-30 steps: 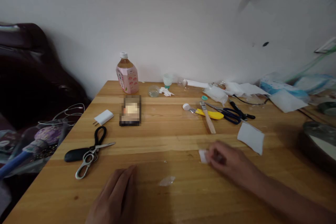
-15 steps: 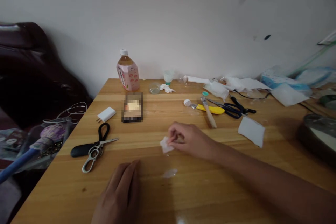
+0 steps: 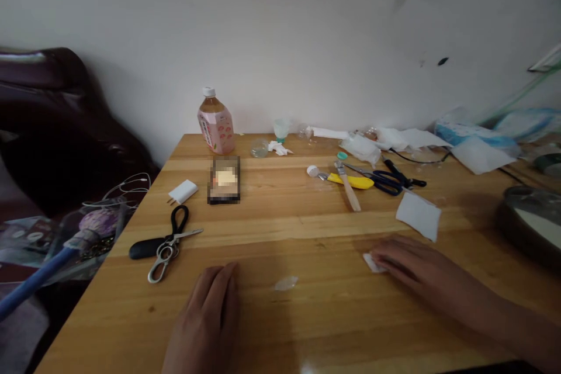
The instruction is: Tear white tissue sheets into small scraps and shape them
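On the right of the wooden table, my right hand (image 3: pixel 403 260) is closed on a small white piece of tissue (image 3: pixel 374 263), low over the wood; whether it touches is hard to tell. My left hand (image 3: pixel 204 315) rests on the table at the lower left with its fingers stretched out and nothing visible in it. Between the two hands lies a thin clear scrap of plastic film (image 3: pixel 286 283). A folded white cloth or paper square (image 3: pixel 418 215) lies just beyond my right hand.
Scissors (image 3: pixel 164 251) and a white charger plug (image 3: pixel 183 191) lie at left. Behind are a pink-labelled bottle (image 3: pixel 217 128) and a blurred-out dark-edged item (image 3: pixel 224 180). A brush (image 3: pixel 349 190), yellow-handled tool (image 3: pixel 359 181) and dark scissors (image 3: pixel 388 182) lie right, near a round pan (image 3: pixel 521 228).
My right hand has moved to the right, carrying the white tissue away from the middle of the table. The left hand stays in place; the view has shifted slightly.
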A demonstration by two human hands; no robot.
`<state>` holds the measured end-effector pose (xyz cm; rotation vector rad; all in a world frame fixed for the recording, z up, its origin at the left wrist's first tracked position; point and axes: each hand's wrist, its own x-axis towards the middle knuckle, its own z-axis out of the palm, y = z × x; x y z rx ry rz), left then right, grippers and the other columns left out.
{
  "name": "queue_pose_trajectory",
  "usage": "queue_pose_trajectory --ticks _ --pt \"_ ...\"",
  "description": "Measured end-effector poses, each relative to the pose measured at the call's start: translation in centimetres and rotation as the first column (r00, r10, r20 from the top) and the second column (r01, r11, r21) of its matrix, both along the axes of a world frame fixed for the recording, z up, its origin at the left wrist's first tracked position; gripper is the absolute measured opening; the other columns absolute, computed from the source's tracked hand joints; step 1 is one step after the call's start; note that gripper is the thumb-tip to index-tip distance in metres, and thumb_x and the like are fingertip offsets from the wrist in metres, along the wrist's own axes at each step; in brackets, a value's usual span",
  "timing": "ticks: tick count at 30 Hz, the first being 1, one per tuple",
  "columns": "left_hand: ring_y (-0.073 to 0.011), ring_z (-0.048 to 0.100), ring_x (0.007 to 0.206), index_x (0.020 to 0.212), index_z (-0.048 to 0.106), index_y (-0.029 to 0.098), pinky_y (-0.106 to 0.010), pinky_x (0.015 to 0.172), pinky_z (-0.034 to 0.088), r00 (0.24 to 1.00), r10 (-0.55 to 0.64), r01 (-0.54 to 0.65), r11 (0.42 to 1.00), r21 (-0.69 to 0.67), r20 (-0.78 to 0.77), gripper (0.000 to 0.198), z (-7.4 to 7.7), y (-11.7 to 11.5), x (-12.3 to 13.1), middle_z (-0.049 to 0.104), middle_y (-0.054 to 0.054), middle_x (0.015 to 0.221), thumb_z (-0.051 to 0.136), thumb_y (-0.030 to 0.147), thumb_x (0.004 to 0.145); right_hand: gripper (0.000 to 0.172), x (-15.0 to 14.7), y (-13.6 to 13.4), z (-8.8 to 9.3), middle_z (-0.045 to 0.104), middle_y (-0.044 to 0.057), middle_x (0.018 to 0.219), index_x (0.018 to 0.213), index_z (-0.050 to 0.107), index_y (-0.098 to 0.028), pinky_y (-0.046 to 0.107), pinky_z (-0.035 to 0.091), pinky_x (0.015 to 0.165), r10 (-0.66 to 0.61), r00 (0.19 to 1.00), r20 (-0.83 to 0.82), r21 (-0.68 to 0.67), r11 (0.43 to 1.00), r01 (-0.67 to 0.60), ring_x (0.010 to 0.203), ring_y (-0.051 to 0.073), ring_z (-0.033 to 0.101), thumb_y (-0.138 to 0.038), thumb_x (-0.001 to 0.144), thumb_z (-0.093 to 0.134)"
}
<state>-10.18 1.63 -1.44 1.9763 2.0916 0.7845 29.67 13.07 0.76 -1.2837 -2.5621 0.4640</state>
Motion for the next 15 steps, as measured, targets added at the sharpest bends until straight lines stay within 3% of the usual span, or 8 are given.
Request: queue_pose_trajectory --ticks 3,6,9,12,14,15 --pt "-0.0206 0.071 0.103 0.117 0.064 0.025 -0.034 0.089 0.059 1.000 -0.003 0.004 0.999 0.041 -0.031 0.029 0.8 0.2 0.5 0.070 -0.006 0.114 0.041 0.034 0.103 0.022 2.9 -3.5 -1.4 0.077 0.003 0.107 0.112 0.072 -0.034 0.039 0.062 0.085 -0.003 1.000 -0.026 0.130 0.991 0.007 0.098 0.026 0.074 -0.030 0.093 0.061" --pt "-0.0210 0.071 0.102 0.115 0.065 0.024 -0.034 0.088 0.059 0.997 -0.003 0.006 0.999 0.048 -0.077 0.028 1.3 0.3 1.0 0.071 -0.007 0.113 0.041 0.032 0.103 0.029 2.5 -6.3 -1.2 0.078 0.003 0.109 0.116 0.071 -0.035 0.036 0.064 0.085 0.085 0.988 -0.127 0.145 0.987 -0.067 0.098 0.026 0.075 -0.025 0.090 0.062" --pt "-0.0219 0.070 0.102 0.115 0.065 0.023 -0.036 0.088 0.059 0.991 -0.005 0.011 0.999 0.050 -0.130 0.028 1.3 0.3 1.1 0.070 -0.007 0.111 0.042 0.032 0.102 0.016 0.2 -7.9 0.2 0.077 0.003 0.097 0.105 0.070 -0.033 0.026 0.064 0.070 -0.055 0.952 -0.302 -0.157 0.988 0.007 0.085 0.021 0.076 -0.031 0.093 0.061" --pt "-0.0216 0.068 0.103 0.118 0.064 0.023 -0.036 0.090 0.057 0.988 -0.011 0.022 0.997 0.068 -0.157 0.028 0.9 0.3 1.0 0.068 -0.006 0.112 0.042 0.031 0.103 0.021 -2.5 -7.8 0.8 0.072 0.003 0.079 0.089 0.066 -0.026 0.024 0.060 0.060 -0.306 0.872 -0.382 -0.515 0.854 0.074 0.070 0.018 0.072 -0.044 0.095 0.057" --pt "-0.0213 0.068 0.104 0.120 0.062 0.023 -0.036 0.089 0.057 0.987 -0.013 0.024 0.997 0.070 -0.162 0.027 0.6 0.3 0.9 0.067 -0.006 0.113 0.042 0.031 0.103 0.024 -3.9 -7.0 0.3 0.070 0.003 0.075 0.089 0.063 -0.024 0.024 0.058 0.058 -0.379 0.845 -0.378 -0.607 0.790 0.083 0.067 0.017 0.070 -0.046 0.094 0.058" --pt "-0.0211 0.068 0.104 0.121 0.062 0.024 -0.035 0.089 0.057 0.986 -0.015 0.026 0.997 0.066 -0.164 0.027 0.5 0.3 0.9 0.067 -0.006 0.113 0.042 0.031 0.103 0.022 -4.3 -6.6 0.0 0.070 0.002 0.076 0.089 0.063 -0.023 0.024 0.058 0.059 -0.373 0.851 -0.370 -0.589 0.802 0.096 0.067 0.017 0.069 -0.044 0.094 0.058"
